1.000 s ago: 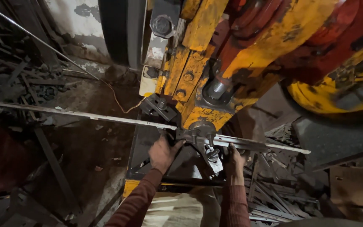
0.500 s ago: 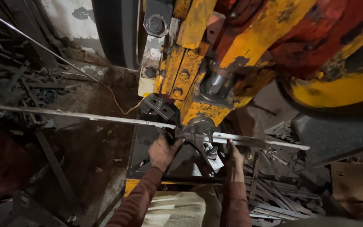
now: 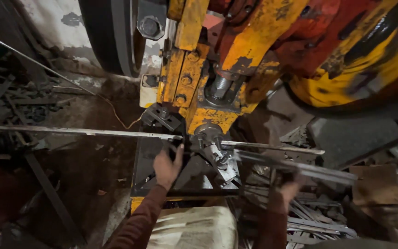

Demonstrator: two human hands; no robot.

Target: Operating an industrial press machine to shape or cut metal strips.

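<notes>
A long, thin, dull grey metal strip (image 3: pixel 84 132) runs under the yellow press (image 3: pixel 199 92); left hand (image 3: pixel 167 167) spread beside it, right hand (image 3: pixel 287 189) gripping a blurred second strip (image 3: pixel 300 167).

This is a metalworking workshop, dim and grimy. A heavy press machine (image 3: pixel 236 69) fills the upper part of the view, its yellow and red paint chipped and stained, with large bolts, a threaded shaft and a big yellow wheel (image 3: pixel 365 69) at the right. A dark belt wheel (image 3: pixel 111 37) stands against a flaking white wall (image 3: pixel 51 23). A long flat metal strip (image 3: pixel 70 130) runs across under the press head. Cut metal strips (image 3: pixel 309 216) lie heaped at the lower right, and more dark scrap bars (image 3: pixel 10 97) are piled at the left. The floor (image 3: pixel 93 184) is bare, dirty and oil-dark.
</notes>
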